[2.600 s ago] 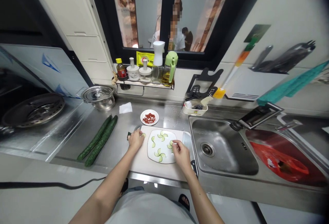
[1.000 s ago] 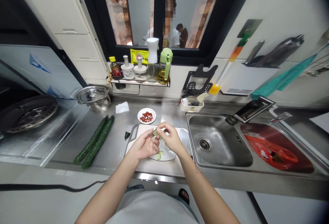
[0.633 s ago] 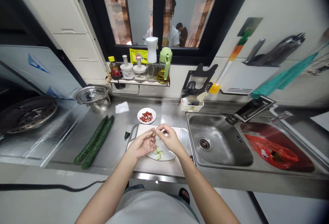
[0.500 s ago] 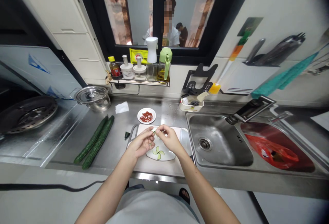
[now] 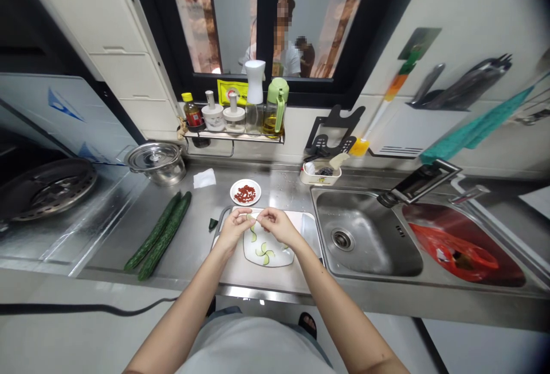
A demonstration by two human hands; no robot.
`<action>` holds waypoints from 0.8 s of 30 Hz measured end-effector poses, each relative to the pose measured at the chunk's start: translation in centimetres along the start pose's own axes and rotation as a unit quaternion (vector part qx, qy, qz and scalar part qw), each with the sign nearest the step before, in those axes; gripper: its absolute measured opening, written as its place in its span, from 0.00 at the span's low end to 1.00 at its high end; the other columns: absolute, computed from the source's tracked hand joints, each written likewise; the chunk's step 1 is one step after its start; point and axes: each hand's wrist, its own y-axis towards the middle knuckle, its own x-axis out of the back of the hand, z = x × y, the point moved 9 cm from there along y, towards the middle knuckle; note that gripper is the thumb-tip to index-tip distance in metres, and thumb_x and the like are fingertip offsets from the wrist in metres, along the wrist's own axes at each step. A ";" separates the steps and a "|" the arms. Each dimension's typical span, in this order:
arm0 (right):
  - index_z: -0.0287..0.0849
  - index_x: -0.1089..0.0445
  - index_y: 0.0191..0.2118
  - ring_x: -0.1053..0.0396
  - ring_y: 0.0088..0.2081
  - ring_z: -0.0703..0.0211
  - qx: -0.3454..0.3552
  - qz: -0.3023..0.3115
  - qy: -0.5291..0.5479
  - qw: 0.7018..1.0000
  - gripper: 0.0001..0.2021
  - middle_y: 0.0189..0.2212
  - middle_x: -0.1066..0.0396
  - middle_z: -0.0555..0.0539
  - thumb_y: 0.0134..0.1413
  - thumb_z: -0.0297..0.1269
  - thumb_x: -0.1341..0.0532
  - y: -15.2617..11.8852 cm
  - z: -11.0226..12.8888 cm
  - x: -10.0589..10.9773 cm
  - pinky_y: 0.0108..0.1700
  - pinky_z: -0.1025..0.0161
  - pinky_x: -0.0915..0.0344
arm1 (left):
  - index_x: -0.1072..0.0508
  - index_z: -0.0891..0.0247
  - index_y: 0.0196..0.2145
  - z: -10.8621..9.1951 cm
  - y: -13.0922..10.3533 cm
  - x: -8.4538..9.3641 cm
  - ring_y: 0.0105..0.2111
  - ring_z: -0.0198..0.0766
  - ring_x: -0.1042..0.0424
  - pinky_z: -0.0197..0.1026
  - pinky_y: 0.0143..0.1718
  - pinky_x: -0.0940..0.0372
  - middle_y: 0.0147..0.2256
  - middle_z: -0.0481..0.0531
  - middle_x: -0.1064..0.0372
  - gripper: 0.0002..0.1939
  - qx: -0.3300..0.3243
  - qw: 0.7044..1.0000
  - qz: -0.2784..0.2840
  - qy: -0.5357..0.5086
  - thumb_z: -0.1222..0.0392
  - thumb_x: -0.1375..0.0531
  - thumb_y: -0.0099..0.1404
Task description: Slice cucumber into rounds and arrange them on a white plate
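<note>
Cucumber slices lie on plate below hands

Steel counter: two cucumbers side by side, lidded pot, white paper, round dish, cutting board, green scrap near board.

- Counter, stainless steel.
- Window, black-framed, behind counter.
- Wall, pale, tiled.
- Stacked panels, white, left.
- Floor, pale, perhaps glossy, barely visible.
</note>
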 end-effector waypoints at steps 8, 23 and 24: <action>0.39 0.31 0.27 0.38 0.20 0.67 -0.027 0.006 -0.012 1.000 0.08 0.18 0.35 0.54 0.48 0.39 0.41 0.7 -2.7 -0.5 0.25 0.69 0.40 | 0.31 0.64 0.37 0.7 0.6 1.1 0.24 0.30 0.33 0.33 0.28 0.40 0.23 0.43 0.34 0.22 -0.054 0.997 -0.032 0.050 0.56 0.32 0.45; 0.39 0.28 0.30 0.37 0.27 0.65 -0.106 0.074 -0.305 0.944 0.05 0.26 0.29 0.50 0.49 0.29 0.42 2.0 -8.6 -2.0 0.31 0.69 0.45 | 0.28 0.62 0.27 6.6 2.6 3.7 0.23 0.32 0.38 0.33 0.27 0.48 0.21 0.44 0.36 0.06 -0.038 0.920 -0.063 0.384 0.60 0.39 0.48; 0.39 0.28 0.30 0.37 0.27 0.65 -0.108 0.076 -0.312 0.941 0.06 0.26 0.29 0.49 0.49 0.29 0.43 2.0 -8.7 -2.1 0.31 0.69 0.45 | 0.28 0.62 0.28 6.7 2.6 3.6 0.24 0.33 0.38 0.33 0.28 0.48 0.21 0.44 0.36 0.06 -0.037 0.910 -0.060 0.409 0.61 0.39 0.49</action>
